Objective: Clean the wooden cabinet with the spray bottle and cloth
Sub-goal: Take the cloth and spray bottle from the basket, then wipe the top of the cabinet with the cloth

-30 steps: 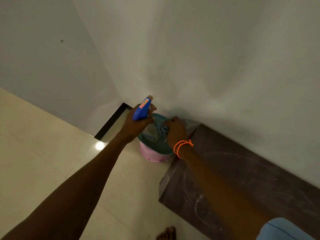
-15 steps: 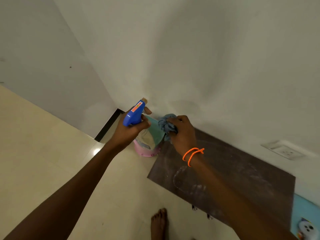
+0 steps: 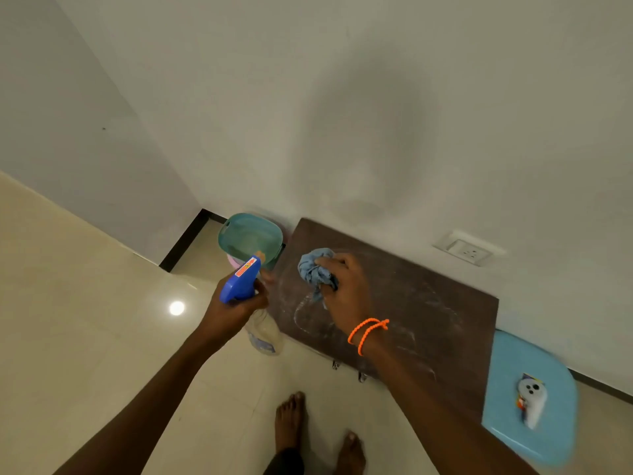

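Dark brown wood was seen on the flat top of the low cabinet (image 3: 404, 303), which was set against the white wall (image 3: 342, 97), with pale dusty smears across its surface. A crumpled blue-grey cloth (image 3: 313, 272) was gripped in the right hand (image 3: 346, 289), fingers curled round it, held over the left part of the cabinet top; whether the cloth touched the wood could not be told. An orange beaded wristband (image 3: 368, 332) was worn on the right wrist. A spray bottle with a blue plastic trigger head and clear body (image 3: 245, 282) was held in the left hand (image 3: 236, 310), fingers wrapped round its neck, the nozzle pointed up and away, toward the wall. The bottle was kept just left of the cabinet's front-left corner, above the cream tiled floor (image 3: 85, 320). A teal translucent plastic tub (image 3: 250, 236) was seen beside the cabinet's left edge, near the room corner, stacked on something pink. A white wall socket (image 3: 466, 250) was mounted on the wall behind the cabinet, to the right. A light blue plastic stool top with a cartoon sticker (image 3: 513, 365) was placed just beside the cabinet's right end. Two bare feet (image 3: 291, 419) were visible on the floor in front of the cabinet. A bright round light reflection (image 3: 176, 307) was noted on the tiles.
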